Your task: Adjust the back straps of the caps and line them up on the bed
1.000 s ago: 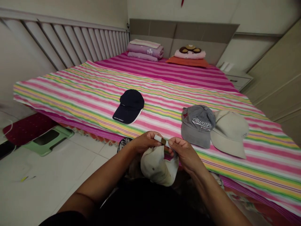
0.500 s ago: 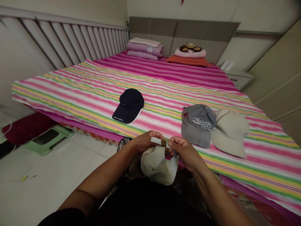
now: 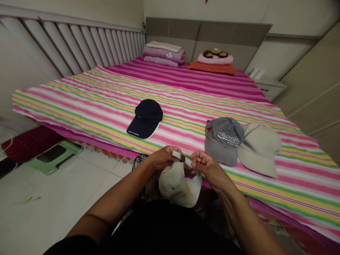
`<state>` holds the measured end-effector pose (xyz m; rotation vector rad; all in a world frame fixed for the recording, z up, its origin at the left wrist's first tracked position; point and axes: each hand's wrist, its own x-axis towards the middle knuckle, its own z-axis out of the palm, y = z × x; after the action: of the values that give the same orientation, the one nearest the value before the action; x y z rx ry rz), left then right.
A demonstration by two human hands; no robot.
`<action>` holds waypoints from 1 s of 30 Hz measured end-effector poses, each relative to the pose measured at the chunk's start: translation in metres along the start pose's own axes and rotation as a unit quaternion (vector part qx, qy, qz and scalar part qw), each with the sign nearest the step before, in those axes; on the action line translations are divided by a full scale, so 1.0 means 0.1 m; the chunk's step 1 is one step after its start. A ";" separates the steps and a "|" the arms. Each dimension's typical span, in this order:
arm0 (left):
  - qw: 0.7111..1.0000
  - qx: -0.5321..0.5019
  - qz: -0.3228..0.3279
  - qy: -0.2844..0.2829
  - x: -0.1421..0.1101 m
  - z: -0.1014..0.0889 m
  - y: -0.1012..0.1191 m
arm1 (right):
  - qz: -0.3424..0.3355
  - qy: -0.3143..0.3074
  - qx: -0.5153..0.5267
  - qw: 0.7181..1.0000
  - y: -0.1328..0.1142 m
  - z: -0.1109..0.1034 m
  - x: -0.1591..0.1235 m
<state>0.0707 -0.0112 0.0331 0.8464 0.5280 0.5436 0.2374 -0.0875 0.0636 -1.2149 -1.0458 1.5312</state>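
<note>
Close to my body, a cream baseball cap [image 3: 174, 186] hangs from both hands with its back opening turned up. My left hand [image 3: 166, 157] is closed on the left side of the cap's white adjustment strap [image 3: 188, 162], by the brown buckle [image 3: 182, 158]. The fingers of my right hand [image 3: 205, 164] pinch the strap's right part. A navy cap [image 3: 147, 118] lies on the bed beyond my hands. To the right, a grey cap [image 3: 224, 140] with lettering overlaps a beige cap [image 3: 261, 148].
The bed's striped sheet [image 3: 87, 95] spreads before me. Folded purple bedding [image 3: 163, 55] and a pink pillow [image 3: 216, 59] on an orange one stand at the headboard [image 3: 183, 33]. A white railing [image 3: 79, 42] runs along the left. A green stool [image 3: 53, 159] sits on the floor.
The strap has tilted, its right part now sloping down, and more white strap shows between the buckle and my right fingers. The other caps stay where they were.
</note>
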 end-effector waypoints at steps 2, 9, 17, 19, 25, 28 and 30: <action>1.000 0.012 -0.011 0.007 0.00 0.01 -0.01 | -0.005 0.002 0.009 1.000 0.01 0.01 0.01; 0.999 0.031 -0.027 -0.014 0.00 0.05 -0.04 | -0.009 -0.018 0.008 1.000 0.01 0.07 0.04; 0.998 0.026 -0.031 -0.048 0.03 0.05 -0.02 | 0.033 -0.085 0.013 0.996 -0.08 0.00 0.08; 0.998 0.032 -0.033 -0.051 0.05 0.05 -0.01 | 0.037 -0.100 0.016 0.994 -0.10 -0.02 0.10; 0.995 0.060 -0.039 -0.069 0.08 -0.05 0.00 | 0.053 -0.121 0.015 0.991 -0.13 -0.04 0.16; 0.992 0.077 -0.035 -0.091 0.08 -0.10 0.03 | 0.055 -0.117 0.010 0.991 -0.14 -0.04 0.18; 0.991 0.078 -0.043 -0.104 0.08 -0.11 0.05 | 0.061 -0.117 0.006 0.991 -0.15 -0.05 0.19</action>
<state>0.0686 0.0025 0.0299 1.0126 0.4178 0.3338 0.2417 -0.0653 0.0728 -1.1270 -1.1274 1.8053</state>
